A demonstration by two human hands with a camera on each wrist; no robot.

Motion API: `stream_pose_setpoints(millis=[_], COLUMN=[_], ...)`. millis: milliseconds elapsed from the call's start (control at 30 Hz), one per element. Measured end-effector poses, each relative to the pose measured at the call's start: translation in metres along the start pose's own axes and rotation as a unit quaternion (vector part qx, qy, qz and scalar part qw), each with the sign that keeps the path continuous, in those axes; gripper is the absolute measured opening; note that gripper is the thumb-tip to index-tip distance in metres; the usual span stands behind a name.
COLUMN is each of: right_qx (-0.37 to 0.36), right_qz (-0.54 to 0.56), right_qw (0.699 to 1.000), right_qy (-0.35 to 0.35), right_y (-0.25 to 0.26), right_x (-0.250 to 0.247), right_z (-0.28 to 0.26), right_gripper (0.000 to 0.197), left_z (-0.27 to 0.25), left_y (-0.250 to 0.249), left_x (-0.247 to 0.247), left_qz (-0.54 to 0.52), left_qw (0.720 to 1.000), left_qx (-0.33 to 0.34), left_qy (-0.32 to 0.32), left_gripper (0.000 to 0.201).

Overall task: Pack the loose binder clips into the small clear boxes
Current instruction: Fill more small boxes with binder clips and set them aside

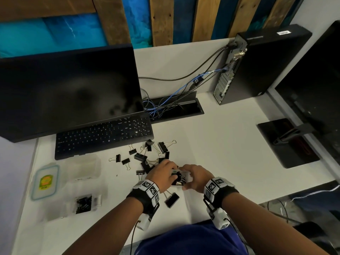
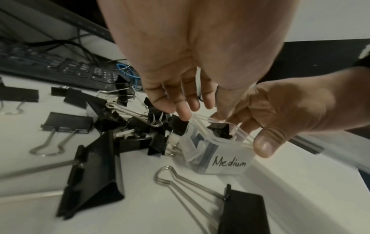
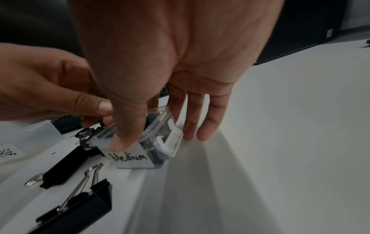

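Observation:
A small clear box labelled "Medium" [image 1: 181, 179] [image 2: 228, 163] [image 3: 132, 158] stands on the white desk between my hands, its lid tilted, with a black binder clip [image 2: 220, 128] showing at its mouth. My right hand [image 1: 192, 178] [image 3: 156, 139] grips it, thumb on the front rim and fingers behind. My left hand [image 1: 170, 174] [image 2: 202, 109] pinches the box's left end at the lid. Several loose black binder clips [image 1: 147, 157] [image 2: 128, 125] lie just beyond. A large clip [image 1: 172, 199] [image 2: 240, 210] [image 3: 76, 210] lies in front of the box.
At the left stand a clear box holding small clips [image 1: 84, 203], a bigger clear box [image 1: 82, 166] and a blue-rimmed lid with a yellow sticker [image 1: 45, 181]. A keyboard [image 1: 103, 135] and monitor [image 1: 70, 89] are behind; a computer tower [image 1: 257, 65] and cables are at the back right.

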State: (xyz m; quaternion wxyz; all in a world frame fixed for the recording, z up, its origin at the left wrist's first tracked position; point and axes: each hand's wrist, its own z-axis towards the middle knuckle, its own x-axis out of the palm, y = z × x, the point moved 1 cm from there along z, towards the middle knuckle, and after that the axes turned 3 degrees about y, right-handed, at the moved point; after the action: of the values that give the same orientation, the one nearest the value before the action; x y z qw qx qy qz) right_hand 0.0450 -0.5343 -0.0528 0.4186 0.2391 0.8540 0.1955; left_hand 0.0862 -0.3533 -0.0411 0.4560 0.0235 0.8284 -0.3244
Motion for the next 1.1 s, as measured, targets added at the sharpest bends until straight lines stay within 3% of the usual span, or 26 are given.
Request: stream_pose_setpoints(millis=[233, 500, 700, 833, 967, 1033, 1100], right_qx=[-0.002, -0.001, 0.007, 0.014, 0.015, 0.017, 0.019], right_qz=[-0.006, -0.002, -0.015, -0.014, -0.018, -0.018, -0.018], right_qw=[1.0, 1.0, 1.0, 1.0, 1.0, 1.0, 1.0], right_qy=[0.009, 0.009, 0.0, 0.0, 0.006, 0.009, 0.01], right_y=[0.002, 0.0, -0.001, -0.002, -0.001, -0.001, 0.0], right_x=[-0.002, 0.0, 0.001, 0.002, 0.0, -0.001, 0.0], right_z=[0.0, 0.002, 0.003, 0.003, 0.003, 0.003, 0.003], right_gripper=[0.074, 0.07, 0.074, 0.075, 0.074, 0.073, 0.074], left_z=[0.009, 0.014, 0.013, 0.002, -0.016, -0.023, -0.029], left_y=[-0.005, 0.002, 0.005, 0.018, 0.055, 0.079, 0.1], left_x=[0.009, 0.012, 0.015, 0.004, -0.018, -0.025, -0.024], left_qz=[0.012, -0.043, -0.025, -0.05, -0.056, -0.059, -0.043], left_qw=[0.999, 0.998, 0.998, 0.996, 0.976, 0.967, 0.969], left_qx=[-0.043, -0.036, -0.052, -0.055, -0.131, -0.184, -0.211], left_qy=[-0.001, 0.008, 0.007, -0.059, -0.164, -0.166, -0.125], left_gripper=[0.033, 0.031, 0.031, 0.015, 0.01, 0.018, 0.024])
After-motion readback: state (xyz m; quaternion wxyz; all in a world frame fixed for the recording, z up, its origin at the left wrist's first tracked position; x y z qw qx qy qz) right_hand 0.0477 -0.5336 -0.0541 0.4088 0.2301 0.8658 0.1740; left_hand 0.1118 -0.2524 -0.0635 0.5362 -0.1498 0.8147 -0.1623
